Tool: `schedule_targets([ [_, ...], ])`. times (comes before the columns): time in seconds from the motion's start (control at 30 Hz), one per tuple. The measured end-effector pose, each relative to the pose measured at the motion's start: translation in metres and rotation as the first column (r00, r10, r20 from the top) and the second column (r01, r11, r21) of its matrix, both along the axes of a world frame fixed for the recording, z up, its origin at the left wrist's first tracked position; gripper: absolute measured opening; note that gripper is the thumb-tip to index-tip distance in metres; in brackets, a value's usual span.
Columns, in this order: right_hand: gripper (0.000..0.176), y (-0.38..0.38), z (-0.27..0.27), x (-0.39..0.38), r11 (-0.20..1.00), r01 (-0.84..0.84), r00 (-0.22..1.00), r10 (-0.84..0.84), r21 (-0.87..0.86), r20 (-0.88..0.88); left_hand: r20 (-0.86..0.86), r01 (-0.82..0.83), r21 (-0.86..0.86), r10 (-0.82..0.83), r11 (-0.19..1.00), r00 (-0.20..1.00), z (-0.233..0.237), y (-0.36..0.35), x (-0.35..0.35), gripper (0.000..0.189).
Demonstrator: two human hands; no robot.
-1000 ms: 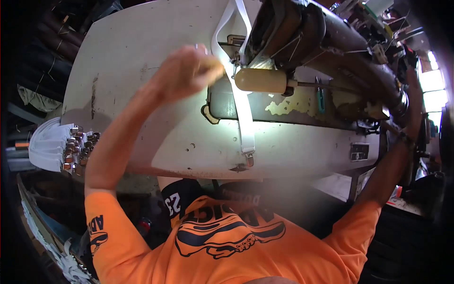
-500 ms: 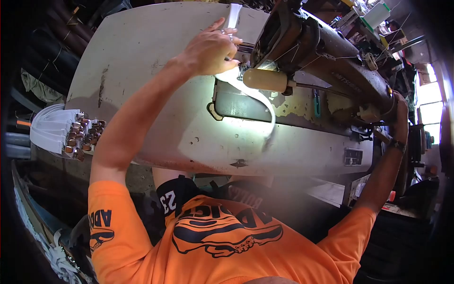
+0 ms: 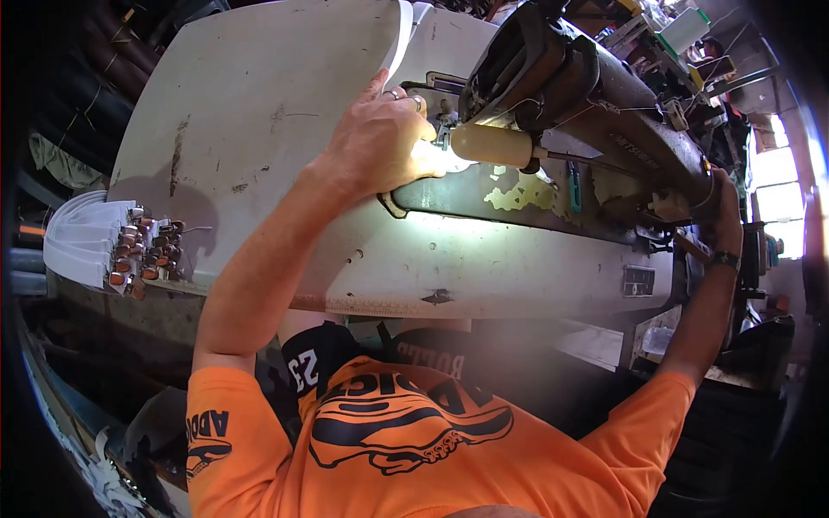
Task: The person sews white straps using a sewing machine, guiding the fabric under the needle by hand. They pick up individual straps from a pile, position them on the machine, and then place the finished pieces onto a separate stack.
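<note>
"Strap (image 3: 403,39) first: where does it lie?"

"On the table (image 3: 250,129), running from near the far edge down to the left hand (image 3: 389,134), by the head end of the machine (image 3: 622,129)."

"And that hand?"

"Fingers bent over the strap, thumb out toward the cream cylinder (image 3: 492,146). Glare washes out that spot, so I can't tell whether they pinch the strap or only press it."

"What about the right hand (image 3: 724,203)?"

"Up against the machine's right end, arm stretched out, with a band (image 3: 725,259) around the wrist. Part of it is hidden, so whether it grips there I can't tell."

"Anything else nearby?"

"A bundle (image 3: 82,237) of white straps with metal clips at the table's left edge, and a teal tool (image 3: 575,187) on the machine's bed (image 3: 458,197)."
</note>
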State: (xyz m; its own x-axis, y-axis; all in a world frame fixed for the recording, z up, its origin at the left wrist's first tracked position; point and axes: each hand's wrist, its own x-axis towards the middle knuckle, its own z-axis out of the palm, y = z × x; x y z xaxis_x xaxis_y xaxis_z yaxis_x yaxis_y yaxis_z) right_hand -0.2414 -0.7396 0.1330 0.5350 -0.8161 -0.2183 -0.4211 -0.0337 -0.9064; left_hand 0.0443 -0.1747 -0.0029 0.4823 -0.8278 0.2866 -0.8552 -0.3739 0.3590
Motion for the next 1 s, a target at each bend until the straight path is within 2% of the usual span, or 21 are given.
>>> schedule_targets([
  [0.1,0.037,0.007,0.01,0.005,0.997,-0.008,0.997,0.014,0.081,-0.077,0.034,0.061,-0.076,-0.058,0.995,0.998,-0.015,-0.002,0.007,0.038],
  [0.2,0.036,-0.012,0.006,0.001,0.982,-0.01,0.998,0.022,0.189,-0.063,0.024,0.037,-0.047,-0.036,0.998,0.999,-0.02,-0.004,0.005,0.038],
  [0.27,0.037,-0.008,-0.006,-0.011,0.997,-0.003,0.996,-0.004,0.078,0.09,0.018,0.025,-0.039,-0.025,0.999,1.0,-0.017,-0.004,0.002,0.045],
  [0.33,0.037,0.008,-0.022,-0.021,0.994,-0.076,0.94,0.099,-0.083,0.327,-0.02,0.016,-0.039,-0.016,0.999,1.0,-0.013,-0.002,0.001,0.047],
  [0.4,0.038,0.02,-0.042,-0.031,0.932,-0.172,0.742,0.335,-0.319,0.581,-0.081,0.014,-0.047,-0.018,0.999,0.997,-0.009,-0.002,0.003,0.044],
  [0.43,0.04,-0.012,-0.041,-0.039,0.92,-0.206,0.732,0.371,-0.334,0.571,-0.073,0.026,-0.047,-0.029,0.999,0.997,-0.01,-0.003,0.006,0.043],
  [0.5,0.041,-0.093,-0.019,-0.043,0.971,-0.241,0.861,0.219,-0.012,0.459,-0.068,0.06,-0.028,-0.062,0.998,0.996,-0.017,-0.002,0.011,0.041],
  [0.53,0.042,-0.064,-0.015,-0.031,0.973,-0.159,0.916,0.208,-0.164,0.343,-0.053,0.058,-0.025,-0.059,0.998,0.997,-0.018,-0.001,0.01,0.039],
  [0.6,0.045,0.012,-0.004,0.001,0.892,-0.023,0.994,0.069,-0.452,0.085,-0.014,0.05,-0.042,-0.05,0.998,0.999,-0.017,-0.002,0.01,0.036],
  [0.67,0.046,0.044,-0.002,0.011,0.878,-0.103,0.99,0.137,-0.468,0.039,-0.014,0.048,-0.039,-0.049,0.998,0.999,-0.015,-0.002,0.009,0.035],
  [0.8,0.041,0.002,-0.016,-0.036,0.922,-0.174,0.936,0.264,-0.345,0.234,-0.015,0.034,-0.052,-0.034,0.998,0.999,-0.014,-0.002,0.009,0.031],
  [0.83,0.039,-0.047,-0.013,-0.053,0.928,-0.2,0.93,0.281,-0.315,0.237,-0.035,0.036,-0.04,-0.038,0.999,0.999,-0.013,-0.001,0.009,0.03],
  [0.9,0.038,-0.034,0.005,-0.03,0.904,-0.136,0.989,0.149,-0.405,-0.001,-0.07,0.056,-0.019,-0.057,0.998,0.996,-0.01,-0.003,0.01,0.029],
  [1.0,0.038,0.04,0.012,0.004,0.822,-0.131,0.99,0.08,-0.555,-0.116,-0.009,0.082,-0.13,-0.084,0.988,0.996,-0.017,-0.003,0.011,0.028],
])
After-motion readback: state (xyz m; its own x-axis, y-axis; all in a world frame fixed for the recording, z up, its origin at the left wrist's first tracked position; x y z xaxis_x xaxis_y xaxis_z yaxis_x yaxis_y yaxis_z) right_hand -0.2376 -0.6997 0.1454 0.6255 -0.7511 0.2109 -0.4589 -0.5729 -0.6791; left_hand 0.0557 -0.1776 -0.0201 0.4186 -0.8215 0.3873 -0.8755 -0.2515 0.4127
